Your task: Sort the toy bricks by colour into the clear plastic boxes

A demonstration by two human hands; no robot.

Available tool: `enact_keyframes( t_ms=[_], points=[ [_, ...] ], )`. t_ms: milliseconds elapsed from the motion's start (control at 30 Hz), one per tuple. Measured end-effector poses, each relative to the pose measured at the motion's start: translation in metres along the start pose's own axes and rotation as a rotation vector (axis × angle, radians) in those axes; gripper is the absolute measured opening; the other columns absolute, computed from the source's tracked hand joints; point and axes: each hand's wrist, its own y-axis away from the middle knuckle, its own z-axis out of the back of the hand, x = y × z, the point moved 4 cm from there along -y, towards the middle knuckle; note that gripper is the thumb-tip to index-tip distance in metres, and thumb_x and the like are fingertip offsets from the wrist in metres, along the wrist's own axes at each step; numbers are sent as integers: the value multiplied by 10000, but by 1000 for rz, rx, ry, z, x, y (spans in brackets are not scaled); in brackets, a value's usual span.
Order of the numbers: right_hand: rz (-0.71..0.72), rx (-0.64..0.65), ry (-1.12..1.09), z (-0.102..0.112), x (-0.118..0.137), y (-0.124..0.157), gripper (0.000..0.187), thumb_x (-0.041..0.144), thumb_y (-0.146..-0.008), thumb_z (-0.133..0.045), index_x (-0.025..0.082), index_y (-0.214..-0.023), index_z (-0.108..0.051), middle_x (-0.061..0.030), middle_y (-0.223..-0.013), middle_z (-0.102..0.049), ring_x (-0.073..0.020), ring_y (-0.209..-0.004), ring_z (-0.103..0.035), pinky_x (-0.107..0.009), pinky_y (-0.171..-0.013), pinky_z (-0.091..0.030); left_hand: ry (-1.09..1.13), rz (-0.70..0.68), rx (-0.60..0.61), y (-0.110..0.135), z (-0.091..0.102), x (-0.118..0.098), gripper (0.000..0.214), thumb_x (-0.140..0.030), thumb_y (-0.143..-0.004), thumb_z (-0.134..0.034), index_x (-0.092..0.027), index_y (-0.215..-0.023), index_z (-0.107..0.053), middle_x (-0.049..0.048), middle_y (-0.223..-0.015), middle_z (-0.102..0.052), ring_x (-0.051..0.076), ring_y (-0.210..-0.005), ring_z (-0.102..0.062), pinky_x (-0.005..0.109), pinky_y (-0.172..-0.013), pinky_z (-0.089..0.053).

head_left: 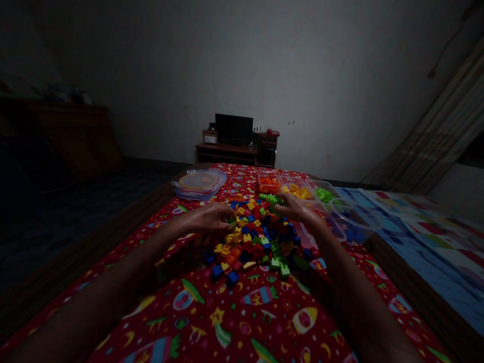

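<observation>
A heap of toy building bricks (247, 247) in red, yellow, blue, green and orange lies on a red patterned cloth (242, 312). At the left side of the heap, my left hand (209, 218) has its fingers curled round a green toy brick (231, 220), partly hidden by them. My right hand (295, 206) is over the far right of the heap, thumb and fingers closed on green toy bricks (270, 198); how many it grips is hard to see.
Clear boxes hold orange bricks (269, 182), yellow bricks (297, 191), light green bricks (324, 195) and blue bricks (354, 235). Stacked clear lids (200, 184) lie at the back left. Beyond the table are a monitor (234, 129) and a bed (423, 222).
</observation>
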Motion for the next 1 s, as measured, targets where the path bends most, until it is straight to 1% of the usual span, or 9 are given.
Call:
enact_keyframes(
  t_ms=[67, 167, 267, 333, 500, 600, 700, 867, 1000],
  points=[
    [-30, 6, -261, -4, -1, -4, 340, 225, -832, -502, 131, -1140, -612, -86, -1046, -662, -196, -895, -639, -261, -719, -520, 85, 9, -55, -3, 1, 1, 274, -358, -781, -603, -202, -984, -699, 38, -959, -713, 197, -860, -645, 252, -736, -479],
    [-55, 68, -602, -17, -1, -11, 271, 208, -787, -504, 136, -1025, -614, -31, -848, -664, -131, -674, -624, -224, -606, -520, 349, 33, -145, -12, -5, 3, 346, -407, -774, -613, -191, -1039, -668, 50, -1005, -711, 204, -888, -651, 297, -772, -509],
    [-57, 141, -843, -32, 4, -15, 283, 193, -741, -527, 155, -1012, -602, -7, -799, -662, -111, -636, -610, -233, -625, -544, 639, 48, -264, -23, -20, 4, 513, -394, -688, -693, -176, -1142, -596, 61, -1005, -696, 207, -900, -654, 332, -776, -530],
    [-49, 178, -926, -41, 8, -15, 325, 181, -716, -543, 172, -1036, -604, -2, -821, -671, -114, -669, -621, -244, -660, -554, 765, 65, -327, -28, -30, 4, 630, -348, -642, -724, -178, -1219, -537, 52, -966, -686, 200, -874, -657, 335, -760, -536],
    [37, 255, -980, -52, 21, -13, 315, 240, -710, -625, 191, -1022, -624, 7, -833, -675, -122, -702, -632, -250, -690, -534, 821, 132, -435, -30, -44, -2, 687, -265, -630, -708, -179, -1271, -475, 10, -851, -661, 173, -783, -647, 315, -711, -531],
    [64, 257, -950, -48, 33, -8, 297, 310, -680, -700, 178, -939, -635, 6, -821, -667, -125, -708, -619, -247, -679, -517, 775, 149, -467, -28, -44, -5, 720, -234, -609, -718, -179, -1277, -457, -12, -800, -648, 168, -741, -640, 298, -672, -523],
    [49, 231, -899, -43, 41, -4, 289, 333, -631, -742, 162, -837, -635, 32, -713, -632, -105, -624, -577, -226, -617, -489, 721, 129, -492, -27, -43, -7, 759, -223, -606, -725, -193, -1306, -432, -30, -767, -633, 162, -709, -634, 291, -658, -515],
    [36, 249, -976, -46, 39, -6, 395, 309, -550, -786, 140, -882, -652, 57, -626, -613, -91, -544, -552, -207, -542, -455, 653, 71, -503, -26, -43, -10, 766, -236, -628, -719, -220, -1329, -413, -35, -788, -646, 155, -694, -633, 294, -664, -519],
    [34, 236, -985, -49, 31, -12, 386, 259, -567, -766, 131, -918, -671, 48, -627, -636, -95, -534, -575, -212, -544, -471, 675, 79, -511, -27, -42, -11, 763, -251, -630, -713, -211, -1330, -413, -21, -816, -663, 160, -712, -646, 290, -663, -529]
  ],
)
